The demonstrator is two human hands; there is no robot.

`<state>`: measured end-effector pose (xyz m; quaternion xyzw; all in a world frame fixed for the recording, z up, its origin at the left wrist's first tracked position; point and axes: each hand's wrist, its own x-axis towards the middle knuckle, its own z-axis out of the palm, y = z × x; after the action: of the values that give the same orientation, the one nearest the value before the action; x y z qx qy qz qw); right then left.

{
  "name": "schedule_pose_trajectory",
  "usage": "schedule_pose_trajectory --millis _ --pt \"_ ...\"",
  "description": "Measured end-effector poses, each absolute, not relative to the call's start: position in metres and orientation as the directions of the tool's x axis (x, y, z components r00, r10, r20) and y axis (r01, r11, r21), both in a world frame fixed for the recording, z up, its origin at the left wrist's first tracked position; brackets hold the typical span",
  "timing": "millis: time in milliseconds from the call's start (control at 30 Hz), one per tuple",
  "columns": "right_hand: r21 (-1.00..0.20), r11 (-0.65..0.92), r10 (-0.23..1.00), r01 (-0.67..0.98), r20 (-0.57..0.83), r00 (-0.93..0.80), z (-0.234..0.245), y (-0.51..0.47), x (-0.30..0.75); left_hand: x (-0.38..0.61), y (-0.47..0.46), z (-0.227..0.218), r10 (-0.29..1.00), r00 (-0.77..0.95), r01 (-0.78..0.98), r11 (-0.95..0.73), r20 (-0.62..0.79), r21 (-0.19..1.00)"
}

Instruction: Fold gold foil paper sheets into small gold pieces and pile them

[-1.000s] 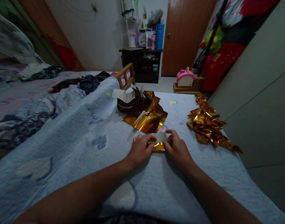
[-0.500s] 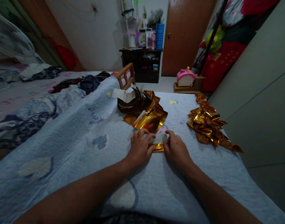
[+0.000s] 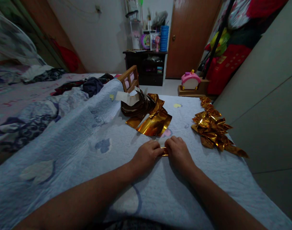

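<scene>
Between my hands is a small sheet of gold foil paper, partly folded, its pale back just showing above the gold strip. My left hand is closed on its left end, thumb and fingers drawn together. On the right end, my right hand presses with curled fingers that hide part of the paper. Just beyond lies a stack of gold foil sheets, with brown edges and a few pale flaps sticking up. Off to the right sits a pile of folded gold foil pieces.
A light blue quilt with heart patterns covers the surface under my hands. Past its far edge are a small wooden frame, a pink toy case and a dark cabinet. A pale panel borders the right side.
My fingers have curled inward and both hands have come closer together over the foil paper. Less of its pale back shows and the gold strip looks narrower. The stack and pile are unmoved.
</scene>
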<state>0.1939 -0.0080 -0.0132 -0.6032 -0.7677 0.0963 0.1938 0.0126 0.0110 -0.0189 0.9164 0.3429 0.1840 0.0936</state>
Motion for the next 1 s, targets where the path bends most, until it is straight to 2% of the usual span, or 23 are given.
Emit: schedule_pose_trajectory --millis 100,267,600,1000 --pt "-0.406 0.324 0.946 0.855 0.152 -0.286 -0.015 -0.006 0.193 0.013 0.008 -0.02 0.642 0.718 0.601 -0.766 0.268 0.228" --pt "-0.405 0.331 0.944 0.852 0.141 -0.299 -0.016 -0.005 0.195 0.014 0.002 -0.016 0.596 0.759 0.589 -0.8 0.263 0.112" --pt "-0.24 0.262 0.964 0.935 0.113 -0.241 -0.008 -0.013 0.187 0.01 -0.018 -0.013 0.569 0.798 0.589 -0.806 0.198 -0.056" --pt "-0.147 0.25 0.961 0.957 0.155 -0.228 -0.006 -0.02 0.177 0.009 -0.028 -0.009 0.606 0.78 0.623 -0.776 0.154 -0.102"
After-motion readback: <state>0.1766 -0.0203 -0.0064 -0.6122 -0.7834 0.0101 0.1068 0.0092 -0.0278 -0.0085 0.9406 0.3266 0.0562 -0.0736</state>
